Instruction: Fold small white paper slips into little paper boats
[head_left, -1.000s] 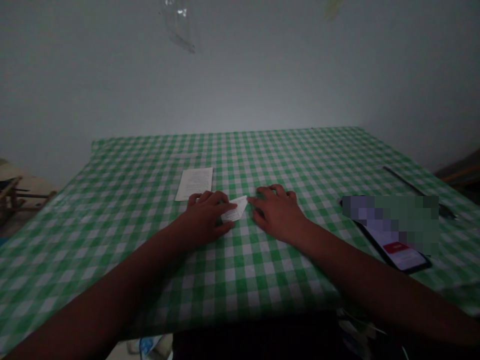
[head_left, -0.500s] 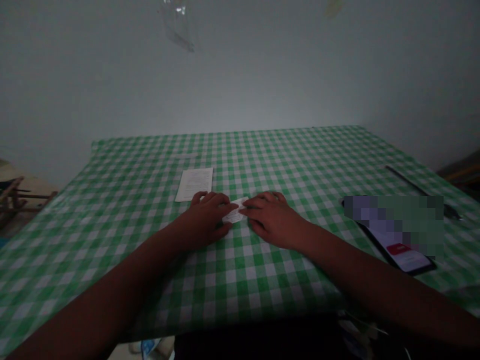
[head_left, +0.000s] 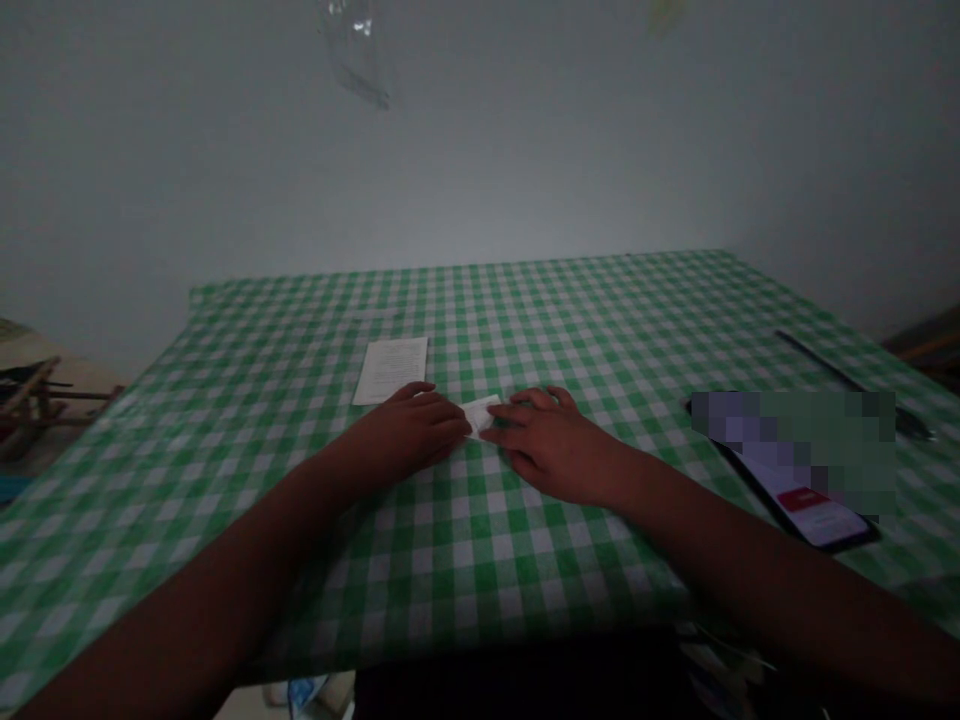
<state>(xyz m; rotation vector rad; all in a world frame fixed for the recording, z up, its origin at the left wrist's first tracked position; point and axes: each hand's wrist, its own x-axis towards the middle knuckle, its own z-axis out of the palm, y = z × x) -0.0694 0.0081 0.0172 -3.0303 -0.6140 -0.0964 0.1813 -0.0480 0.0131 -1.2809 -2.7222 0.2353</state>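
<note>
Two sets of fingertips [head_left: 459,426] meet on one small folded white paper [head_left: 481,411], lying mid-table. Left hand [head_left: 409,432]: fingers stretched flat, close together, tips on the paper's left edge. Right hand [head_left: 553,446]: fingers flat, forefinger laid over its right edge. Printed sheet [head_left: 391,369]: just behind the left hand. Phone [head_left: 817,512]: well to the right. Green checked tablecloth [head_left: 525,310]: beneath all.
</note>
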